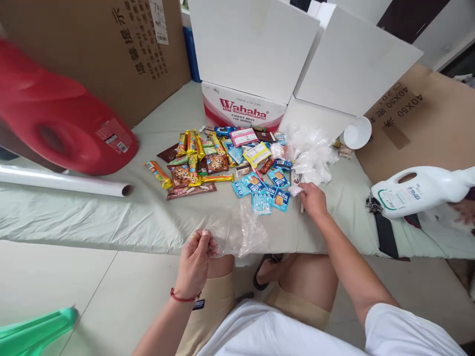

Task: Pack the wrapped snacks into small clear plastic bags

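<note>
My left hand (195, 254) is closed at the table's front edge, gripping a clear plastic bag (250, 231) that spreads out to the right. Small pinkish pieces show by its fingers; their kind is unclear. My right hand (313, 199) pinches a bit of clear plastic (295, 190) just right of the blue snack packets (280, 199). Behind that hand lies a heap of crumpled clear plastic bags (311, 155). Left of the heap are yellow-wrapped bars (159, 174), brown cookie packets (180, 174), a pink-and-white packet (243, 137) and a yellow-and-white packet (257, 154).
A Wahaha carton (241, 110) with raised white flaps stands behind the snacks. On the left are a red jug (74, 118) and a white roll (67, 180). A paper cup (358, 132), a white detergent bottle (415, 192) and a cardboard box (426, 118) are on the right.
</note>
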{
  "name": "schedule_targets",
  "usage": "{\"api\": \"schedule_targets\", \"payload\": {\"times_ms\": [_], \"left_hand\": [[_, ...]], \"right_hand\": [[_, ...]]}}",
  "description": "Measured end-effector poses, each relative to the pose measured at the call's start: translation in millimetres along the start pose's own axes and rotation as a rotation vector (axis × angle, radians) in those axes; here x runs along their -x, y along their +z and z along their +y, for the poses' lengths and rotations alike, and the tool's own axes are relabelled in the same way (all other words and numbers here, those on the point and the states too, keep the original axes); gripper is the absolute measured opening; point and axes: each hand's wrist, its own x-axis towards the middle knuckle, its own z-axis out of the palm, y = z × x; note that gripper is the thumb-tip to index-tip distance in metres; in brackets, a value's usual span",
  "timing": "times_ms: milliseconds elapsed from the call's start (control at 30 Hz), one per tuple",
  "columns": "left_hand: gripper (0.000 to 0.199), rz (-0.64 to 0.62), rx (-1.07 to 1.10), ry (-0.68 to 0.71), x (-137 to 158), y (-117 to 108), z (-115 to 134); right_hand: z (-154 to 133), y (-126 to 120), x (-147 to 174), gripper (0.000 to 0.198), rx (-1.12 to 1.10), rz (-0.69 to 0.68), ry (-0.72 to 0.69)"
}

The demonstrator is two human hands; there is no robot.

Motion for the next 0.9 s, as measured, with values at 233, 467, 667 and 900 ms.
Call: {"api": "schedule_targets", "payload": {"times_ms": [233, 467, 667, 900], "left_hand": [[0.049, 0.006, -0.104, 0.015, -9, -1, -11], [0.050, 0.030, -0.007, 0.031, -5, 4, -5], [0.054, 0.003, 0.066, 0.076, -5, 27, 6], [0.053, 0.090, 0.108, 0.131, -22, 33, 16]], "right_hand": [[-51, -37, -115, 0.046, -0.015, 0.360, -0.147], [-83, -42, -142, 0.065, -0.234, 0.235, -0.117], [-104, -23, 26, 0.048, -0.724, -0.039, -0.417], [-77, 13, 113, 0.020, -0.570, -0.108, -0.301]]}}
